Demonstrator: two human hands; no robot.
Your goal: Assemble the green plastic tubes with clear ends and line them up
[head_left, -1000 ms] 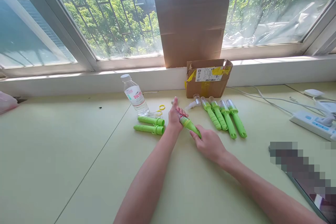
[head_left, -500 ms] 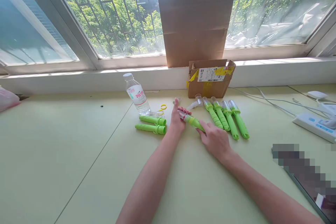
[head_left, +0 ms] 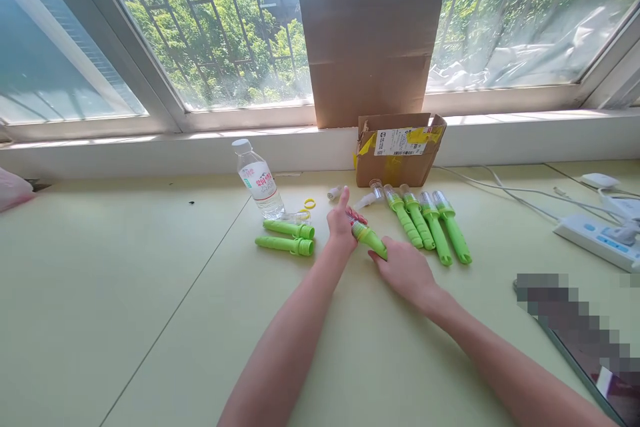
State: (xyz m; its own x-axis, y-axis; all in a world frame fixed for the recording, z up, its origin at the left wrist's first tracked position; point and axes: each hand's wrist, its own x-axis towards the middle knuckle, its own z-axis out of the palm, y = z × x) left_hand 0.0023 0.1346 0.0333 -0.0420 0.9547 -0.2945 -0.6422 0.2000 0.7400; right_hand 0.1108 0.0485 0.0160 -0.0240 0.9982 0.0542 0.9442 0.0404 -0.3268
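Note:
Both my hands hold one green-handled tool with a clear head (head_left: 367,237) just above the pale green table (head_left: 150,293). My left hand (head_left: 341,225) is closed round its clear head end, thumb up. My right hand (head_left: 406,271) grips the lower end of the green handle. To the right lies a row of several finished green tools (head_left: 430,225) with clear heads. Left of my hands lie two bare green handles (head_left: 287,237). Small clear parts (head_left: 367,197) and yellow rings (head_left: 309,203) sit behind my hands.
A water bottle (head_left: 257,180) stands behind the bare handles. An open cardboard box (head_left: 397,149) rests against the window ledge. White cables and a power strip (head_left: 597,240) lie at the right edge, with a dark flat device (head_left: 590,353) near the front right.
My left thumb has lifted off the tool's head and points up. The tool has turned slightly between my hands. Both hands stay in about the same place.

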